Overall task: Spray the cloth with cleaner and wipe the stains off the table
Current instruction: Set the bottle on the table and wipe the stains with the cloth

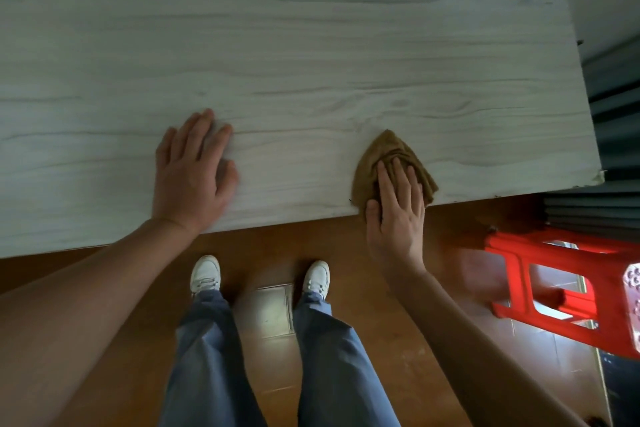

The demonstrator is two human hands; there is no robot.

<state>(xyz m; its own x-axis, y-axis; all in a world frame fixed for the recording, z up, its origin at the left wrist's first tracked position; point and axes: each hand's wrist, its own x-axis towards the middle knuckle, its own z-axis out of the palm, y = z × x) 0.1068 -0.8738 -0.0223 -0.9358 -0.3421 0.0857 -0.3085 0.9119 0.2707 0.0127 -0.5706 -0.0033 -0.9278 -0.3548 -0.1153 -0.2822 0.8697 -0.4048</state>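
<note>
You see soft, cool light on the pale bench (311, 45), the floor (398, 340) below dimmer. The red stool (519, 274) smears with blur at right, and the wide lens bends the bench edge.

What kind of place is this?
Probably a plain indoor room, perhaps a home or small eatery; I cannot tell which. Clues: a large pale wood-grain table, a red plastic stool beside it, and a brown floor with a tile showing.
</note>
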